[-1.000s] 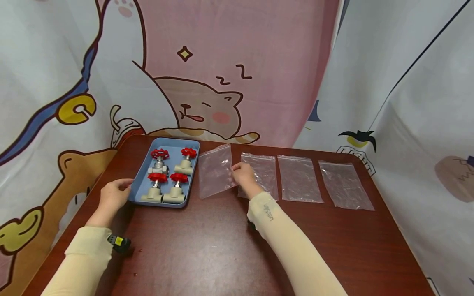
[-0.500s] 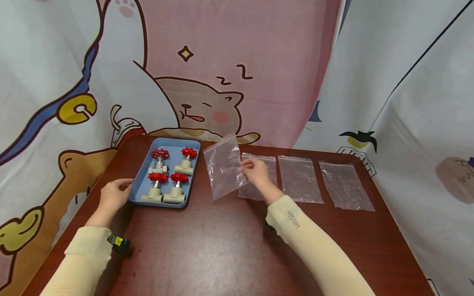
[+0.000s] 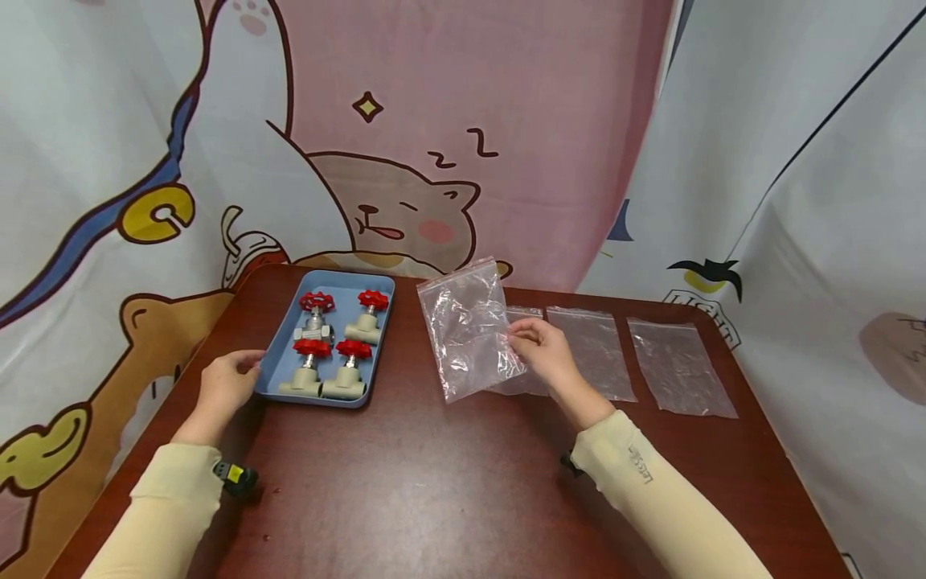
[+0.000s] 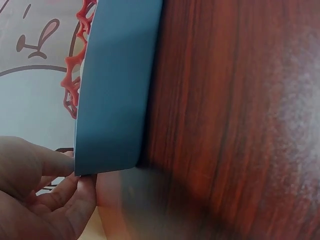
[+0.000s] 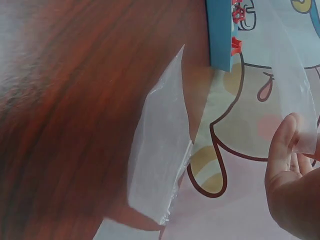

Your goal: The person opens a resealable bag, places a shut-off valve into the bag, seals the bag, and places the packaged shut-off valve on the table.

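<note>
My left hand [image 3: 226, 386] grips the left rim of a blue tray [image 3: 336, 293], with its fingers at the tray's corner [image 4: 110, 150] in the left wrist view. Inside the tray lie several valves with red handwheels: a metal one [image 3: 314, 328] and pale plastic-bodied ones [image 3: 343, 379]. My right hand [image 3: 546, 354] pinches the right edge of a clear zip bag [image 3: 466, 326], raised and tilted above the table. The right wrist view shows this bag [image 5: 295, 95] between thumb and fingers.
Beneath the raised bag lies another clear bag [image 3: 531, 384], partly hidden. Two more, a middle bag [image 3: 593, 354] and a far-right bag [image 3: 680, 370], lie flat on the brown table [image 3: 405, 498]. A printed curtain [image 3: 550, 145] hangs behind the table.
My right hand has lifted the zip bag off the table beside the tray and carried it to the right, over the neighbouring bag. My left hand and the tray stay in place.
</note>
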Available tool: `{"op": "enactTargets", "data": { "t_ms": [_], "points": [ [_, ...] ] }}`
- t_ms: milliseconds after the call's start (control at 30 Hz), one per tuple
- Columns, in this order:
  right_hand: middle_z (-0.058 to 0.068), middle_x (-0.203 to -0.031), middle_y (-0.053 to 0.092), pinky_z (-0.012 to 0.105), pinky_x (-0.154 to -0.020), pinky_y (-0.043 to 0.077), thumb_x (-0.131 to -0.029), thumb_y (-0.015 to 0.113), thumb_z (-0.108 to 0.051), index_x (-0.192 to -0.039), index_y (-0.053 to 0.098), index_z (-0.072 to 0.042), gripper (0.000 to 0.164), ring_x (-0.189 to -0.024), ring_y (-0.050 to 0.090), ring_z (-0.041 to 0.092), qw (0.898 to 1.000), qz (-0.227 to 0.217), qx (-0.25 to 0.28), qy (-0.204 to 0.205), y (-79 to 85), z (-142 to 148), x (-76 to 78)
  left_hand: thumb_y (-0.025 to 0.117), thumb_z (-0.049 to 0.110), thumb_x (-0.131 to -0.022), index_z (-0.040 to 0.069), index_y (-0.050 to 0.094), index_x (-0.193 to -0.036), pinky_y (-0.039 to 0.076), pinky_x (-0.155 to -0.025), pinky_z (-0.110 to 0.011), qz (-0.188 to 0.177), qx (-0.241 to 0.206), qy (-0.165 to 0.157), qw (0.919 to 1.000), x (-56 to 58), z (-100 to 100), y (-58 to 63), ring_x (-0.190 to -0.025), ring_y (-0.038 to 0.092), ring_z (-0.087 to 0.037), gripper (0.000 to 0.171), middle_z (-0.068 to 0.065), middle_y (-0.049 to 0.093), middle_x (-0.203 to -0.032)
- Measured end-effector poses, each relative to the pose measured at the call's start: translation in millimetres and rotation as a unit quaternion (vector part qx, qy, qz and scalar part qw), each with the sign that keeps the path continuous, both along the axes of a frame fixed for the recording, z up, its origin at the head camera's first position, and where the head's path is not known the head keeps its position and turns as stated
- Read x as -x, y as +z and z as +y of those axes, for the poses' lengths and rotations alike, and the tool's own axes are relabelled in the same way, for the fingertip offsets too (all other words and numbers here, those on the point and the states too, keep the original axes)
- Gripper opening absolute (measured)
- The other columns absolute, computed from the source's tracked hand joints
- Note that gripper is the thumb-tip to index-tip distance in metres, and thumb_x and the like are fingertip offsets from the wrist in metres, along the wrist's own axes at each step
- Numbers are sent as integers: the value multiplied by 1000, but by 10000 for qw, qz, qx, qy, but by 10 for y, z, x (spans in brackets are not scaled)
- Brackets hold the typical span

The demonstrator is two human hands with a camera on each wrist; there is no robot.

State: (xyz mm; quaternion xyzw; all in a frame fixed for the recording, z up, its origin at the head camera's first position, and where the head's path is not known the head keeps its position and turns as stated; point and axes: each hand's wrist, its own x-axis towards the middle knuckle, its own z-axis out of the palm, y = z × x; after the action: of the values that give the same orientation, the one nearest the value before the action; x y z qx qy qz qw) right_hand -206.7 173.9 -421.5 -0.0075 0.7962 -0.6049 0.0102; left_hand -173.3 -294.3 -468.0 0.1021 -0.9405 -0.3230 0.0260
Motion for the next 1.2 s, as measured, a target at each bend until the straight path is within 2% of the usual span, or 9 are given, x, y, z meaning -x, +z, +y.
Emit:
{"op": "enactTargets", "data": {
  "t_ms": [133,233,367,467,600,767,867,1067,1200],
  "points": [
    [16,-94,68,19,-65,50,-88,62,-2,-106,60,8,20,-73,62,4,9997,-3,191,159,5,119,-91,52,8,-94,-4,60,-120,46,-62,-30,45,24,38,10000,-11,33,7,-89,52,-35,30,-29,60,-111],
    [20,-100,67,18,-68,52,-89,62,-2,-106,58,9,21,-78,64,6,9989,37,292,374,-6,212,-138,55,6,-91,-6,58,-120,47,-73,-45,553,149,0,9984,-30,98,40,-96,52,-41,31,-32,56,-113],
    [16,-100,69,19,-67,53,-89,61,-3,-106,56,11,22,-79,65,5,9974,92,257,667,-15,345,-174,58,5,-88,-7,55,-122,37,-89,-58,1425,182,-114,9896,-18,321,158,-107,47,-47,36,-33,50,-117],
    [14,-98,70,19,-65,53,-90,60,-1,-105,56,11,21,-76,63,3,9962,162,166,840,-16,422,-178,59,7,-90,-4,55,-124,37,-92,-58,1707,45,-473,9842,23,569,268,-110,47,-45,36,-30,49,-121],
    [20,-100,68,21,-66,53,-89,59,1,-105,56,11,19,-77,63,5,9941,175,48,1073,-23,487,-171,60,11,-92,-2,56,-124,39,-93,-55,1827,-116,-1278,9748,62,936,382,-109,51,-40,35,-25,54,-121],
    [15,-95,68,23,-69,53,-89,58,1,-105,57,10,18,-78,63,9,9907,77,-43,1355,-33,532,-142,58,16,-94,4,54,-129,47,-87,-47,1447,-752,-2178,9623,60,1385,479,-106,58,-30,37,-17,60,-120],
    [14,-93,67,24,-69,53,-90,57,2,-104,57,9,15,-77,62,9,9895,25,-180,1431,-34,538,-116,55,18,-96,5,52,-132,50,-84,-43,1173,-1206,-2526,9528,56,1599,508,-106,60,-26,38,-14,62,-119],
    [18,-91,64,24,-67,51,-91,54,1,-100,59,6,12,-74,58,9,9870,-34,-527,1520,-27,537,-69,50,14,-98,2,53,-131,51,-87,-44,765,-2074,-2767,9352,93,1878,506,-104,63,-29,35,-18,65,-117],
    [15,-84,63,23,-62,48,-91,52,0,-97,58,7,11,-69,56,10,9854,-127,-511,1619,-35,537,-40,49,14,-98,-3,53,-128,52,-86,-44,261,-2806,-2850,9161,110,1985,443,-98,66,-31,34,-23,65,-113]
  ]
}}
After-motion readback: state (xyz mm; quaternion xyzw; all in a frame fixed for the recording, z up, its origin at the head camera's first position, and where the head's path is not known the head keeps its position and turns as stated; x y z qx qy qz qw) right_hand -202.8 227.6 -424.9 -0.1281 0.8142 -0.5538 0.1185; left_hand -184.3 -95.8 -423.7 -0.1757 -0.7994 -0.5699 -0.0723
